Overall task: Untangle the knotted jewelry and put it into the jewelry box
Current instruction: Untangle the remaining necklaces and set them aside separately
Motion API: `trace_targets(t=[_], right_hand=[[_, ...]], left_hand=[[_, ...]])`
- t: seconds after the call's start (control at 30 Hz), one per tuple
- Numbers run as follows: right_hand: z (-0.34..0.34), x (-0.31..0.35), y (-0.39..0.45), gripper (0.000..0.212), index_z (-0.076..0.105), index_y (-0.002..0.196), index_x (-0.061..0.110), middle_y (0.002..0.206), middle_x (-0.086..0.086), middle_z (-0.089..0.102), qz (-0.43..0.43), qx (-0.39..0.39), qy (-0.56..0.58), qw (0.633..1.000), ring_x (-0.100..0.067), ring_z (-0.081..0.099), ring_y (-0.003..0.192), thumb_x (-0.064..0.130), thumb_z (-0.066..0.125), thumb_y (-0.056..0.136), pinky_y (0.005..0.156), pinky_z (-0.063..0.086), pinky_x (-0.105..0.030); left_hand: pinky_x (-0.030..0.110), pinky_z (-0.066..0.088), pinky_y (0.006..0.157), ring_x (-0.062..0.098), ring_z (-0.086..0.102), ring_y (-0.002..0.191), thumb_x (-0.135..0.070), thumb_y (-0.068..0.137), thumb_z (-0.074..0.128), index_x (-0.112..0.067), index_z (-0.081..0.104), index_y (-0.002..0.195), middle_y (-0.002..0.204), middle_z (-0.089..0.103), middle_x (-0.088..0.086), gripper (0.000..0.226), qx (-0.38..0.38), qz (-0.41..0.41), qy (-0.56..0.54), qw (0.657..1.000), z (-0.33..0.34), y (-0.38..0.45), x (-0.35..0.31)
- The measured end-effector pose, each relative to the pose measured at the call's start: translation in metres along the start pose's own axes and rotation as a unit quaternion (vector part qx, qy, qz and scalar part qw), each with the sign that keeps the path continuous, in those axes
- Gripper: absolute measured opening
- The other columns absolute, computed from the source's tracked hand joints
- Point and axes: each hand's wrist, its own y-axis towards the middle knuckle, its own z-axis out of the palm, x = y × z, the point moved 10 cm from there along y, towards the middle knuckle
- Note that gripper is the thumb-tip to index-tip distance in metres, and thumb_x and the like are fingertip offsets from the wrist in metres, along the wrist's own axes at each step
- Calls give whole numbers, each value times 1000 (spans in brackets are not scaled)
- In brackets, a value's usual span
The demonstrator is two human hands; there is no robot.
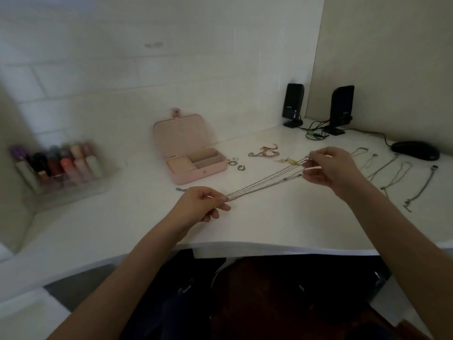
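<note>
Several thin chains (264, 180) are stretched taut above the white desk between my two hands. My left hand (203, 204) pinches their near ends at the lower left. My right hand (331, 169) pinches the far ends up at the right, near a small gold pendant (289, 161). The pink jewelry box (196, 163) stands open behind the chains, lid up, with its compartments showing. A few rings (235, 164) lie just right of the box. A reddish bracelet tangle (264, 152) lies behind the chains.
More necklaces and a bracelet (392, 173) lie spread on the desk at the right. A black mouse (415, 150) and two black speakers (293, 104) with cables stand at the back right. A clear organiser of bottles (58, 165) sits at the left. The desk's front edge (269, 249) is close to me.
</note>
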Motion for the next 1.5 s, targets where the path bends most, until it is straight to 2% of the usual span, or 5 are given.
trace_targets(t=[0.4,0.57,0.9,1.23,1.5], right_hand=[[4,-42,6,8,52,100,6,69,-7,47,-2,-3,-102,995,-12,42,55,13,53,97,49,53,-22],[-2,-50,12,9,53,97,7,71,-6,49,-3,-18,-112,994,-14,41,52,16,54,97,50,43,-27],[3,-38,12,7,54,96,9,66,-1,48,-11,49,-78,996,-11,37,51,16,53,98,46,36,-21],[77,42,-24,14,56,89,15,68,2,61,-118,239,-58,962,-9,59,67,21,48,99,79,50,-28],[65,76,-6,14,55,86,13,62,2,52,-149,178,-46,972,-8,55,61,17,50,99,79,56,-27]], left_hand=[[17,38,37,15,69,57,-22,100,45,-11,50,75,83,72,5,28,-47,-69,-129,988,-6,-12,23],[17,30,35,10,41,40,-24,99,49,-4,63,78,60,54,4,32,-71,-33,-30,997,-18,-9,20],[15,38,39,2,45,37,-21,94,58,-7,72,82,63,61,1,23,-105,12,106,989,-35,0,13],[21,48,95,2,63,107,-25,86,69,-23,61,118,114,68,-7,33,97,147,3,984,66,31,-56],[26,54,54,18,64,54,-14,100,46,-8,67,93,68,68,6,23,90,103,-124,983,66,38,-69]])
